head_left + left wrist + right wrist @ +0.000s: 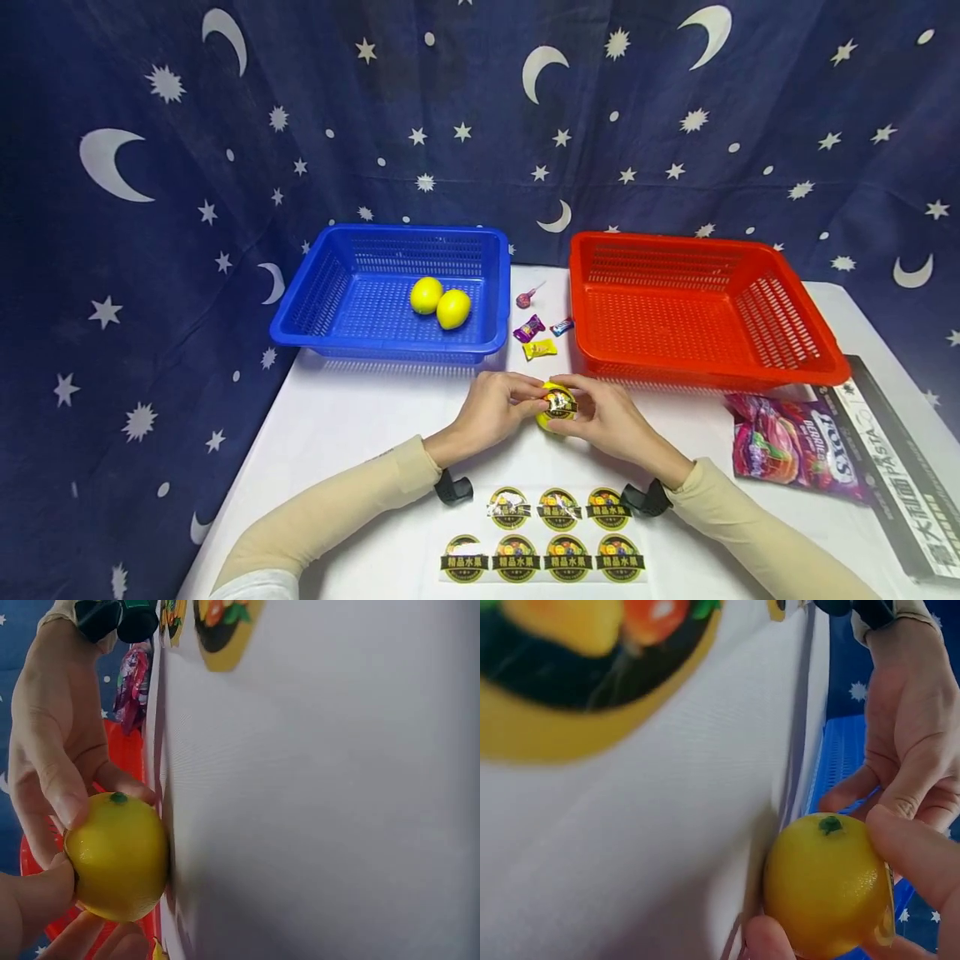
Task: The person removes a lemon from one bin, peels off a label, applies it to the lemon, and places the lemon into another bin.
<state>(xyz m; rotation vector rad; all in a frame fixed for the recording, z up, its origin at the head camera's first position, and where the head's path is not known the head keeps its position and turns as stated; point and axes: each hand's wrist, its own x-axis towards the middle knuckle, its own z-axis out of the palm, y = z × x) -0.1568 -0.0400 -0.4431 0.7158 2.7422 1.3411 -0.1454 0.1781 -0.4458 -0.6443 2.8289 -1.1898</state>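
The head camera looks forward and down at the yellow fruit [116, 859] from above and well back. Low and close, the left wrist camera [453, 488] faces across it towards the red basket [652, 327], the right wrist camera [647, 499] towards the blue basket [367, 310]; all three share the fruit.

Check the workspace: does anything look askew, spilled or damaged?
One thing: the sticker on the lemon isn't lying flat. In the right wrist view, its edge stands off the lemon, so it looks only partly stuck. I see nothing spilled or damaged.
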